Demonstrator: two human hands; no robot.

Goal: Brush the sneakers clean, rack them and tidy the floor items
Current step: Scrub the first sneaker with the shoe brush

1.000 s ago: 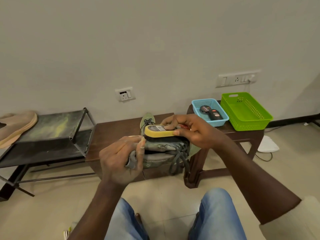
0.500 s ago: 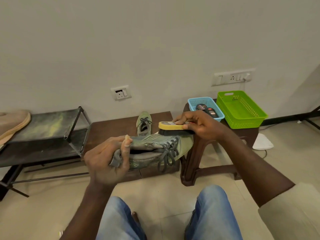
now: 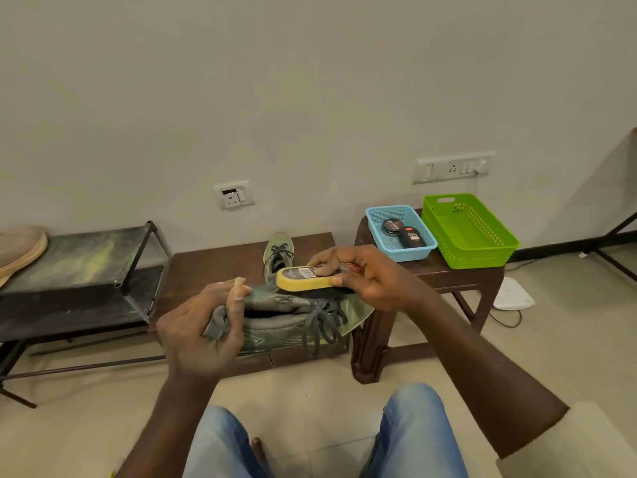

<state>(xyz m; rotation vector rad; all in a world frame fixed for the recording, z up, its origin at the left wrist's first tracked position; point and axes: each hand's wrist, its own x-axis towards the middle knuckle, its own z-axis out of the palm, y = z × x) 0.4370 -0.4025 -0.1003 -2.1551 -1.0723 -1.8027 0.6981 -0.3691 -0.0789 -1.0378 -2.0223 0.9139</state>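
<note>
My left hand (image 3: 203, 331) grips the heel of a grey-green sneaker (image 3: 286, 320), held on its side in the air above my knees, laces hanging down. My right hand (image 3: 365, 277) holds a yellow-backed shoe brush (image 3: 305, 279), bristles down on the sneaker's upper side. The second sneaker (image 3: 277, 251) stands on the low brown bench (image 3: 213, 267) behind, toe toward the wall, partly hidden by the brush.
A dark metal shoe rack (image 3: 79, 270) stands at left with a tan shoe (image 3: 20, 251) on top. On the brown stool (image 3: 444, 270) sit a blue basket (image 3: 375, 224) with polish tin and bottle, and a green basket (image 3: 468, 232). A white object lies on the floor at right.
The brush has slid back along the sneaker from the toe end toward the heel. My left hand keeps its grip on the heel.
</note>
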